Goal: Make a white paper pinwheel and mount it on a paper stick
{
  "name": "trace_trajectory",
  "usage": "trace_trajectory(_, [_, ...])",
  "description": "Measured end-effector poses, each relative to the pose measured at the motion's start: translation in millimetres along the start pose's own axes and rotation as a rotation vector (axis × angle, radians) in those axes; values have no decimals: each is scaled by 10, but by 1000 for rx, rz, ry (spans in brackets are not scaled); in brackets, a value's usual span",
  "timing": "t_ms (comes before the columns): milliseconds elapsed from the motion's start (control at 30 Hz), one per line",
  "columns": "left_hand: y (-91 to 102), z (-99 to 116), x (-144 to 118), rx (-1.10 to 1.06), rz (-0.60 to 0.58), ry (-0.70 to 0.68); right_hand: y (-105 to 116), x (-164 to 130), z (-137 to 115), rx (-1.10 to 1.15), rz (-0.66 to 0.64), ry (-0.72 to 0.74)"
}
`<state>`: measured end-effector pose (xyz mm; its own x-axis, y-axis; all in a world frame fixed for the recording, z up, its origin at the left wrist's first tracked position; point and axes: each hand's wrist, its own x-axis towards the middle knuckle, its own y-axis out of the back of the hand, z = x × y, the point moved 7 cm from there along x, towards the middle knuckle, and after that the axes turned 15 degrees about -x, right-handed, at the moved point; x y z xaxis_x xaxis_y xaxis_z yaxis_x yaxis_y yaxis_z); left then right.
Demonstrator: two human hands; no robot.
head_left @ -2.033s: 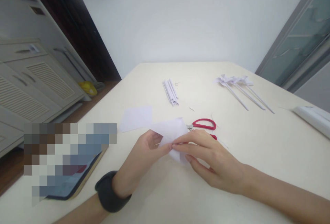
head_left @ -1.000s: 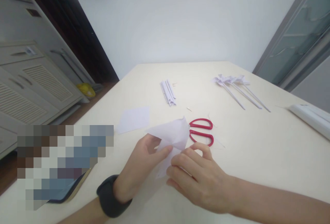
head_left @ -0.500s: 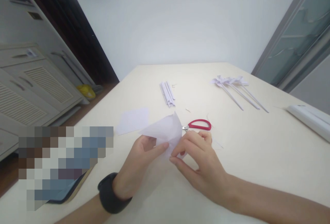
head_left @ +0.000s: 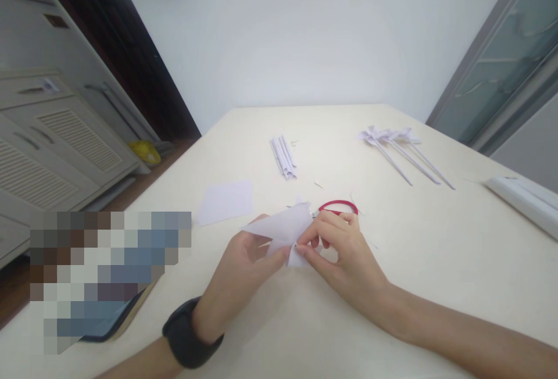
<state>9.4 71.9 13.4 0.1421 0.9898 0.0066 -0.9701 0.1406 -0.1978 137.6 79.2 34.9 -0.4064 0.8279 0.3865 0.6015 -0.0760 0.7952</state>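
A white paper pinwheel (head_left: 283,223), its flaps curled and loosely folded, is held above the table between both hands. My left hand (head_left: 248,257) grips it from the left, thumb on the near face and the other fingers behind. My right hand (head_left: 335,245) is closed in a pinch at the pinwheel's centre, where a small dark spot shows between thumb and index fingertip. Just beyond the right hand lie scissors (head_left: 339,202) with red handles, partly covered by that hand and the paper. A flat white paper sheet (head_left: 226,201) rests to the left.
Several rolled paper sticks (head_left: 283,158) lie together farther back. At the back right are paper pinwheels on sticks (head_left: 387,138). A small thin piece (head_left: 318,185) lies near the scissors. A pixelated flat object (head_left: 113,274) occupies the left edge, and a white long object (head_left: 523,201) the right.
The pinwheel has been tilted and lowered slightly, opening its folds to view. My right fingertips have moved up from its lower edge to its centre.
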Motion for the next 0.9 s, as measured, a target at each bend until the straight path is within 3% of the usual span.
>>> trace_trajectory(567, [-43,68,7,14,-25,16,32,-36,-77,-145,7,128])
trace_trajectory(900, [-82,113,13,37,-76,49,0,-48,-51,-152,0,121])
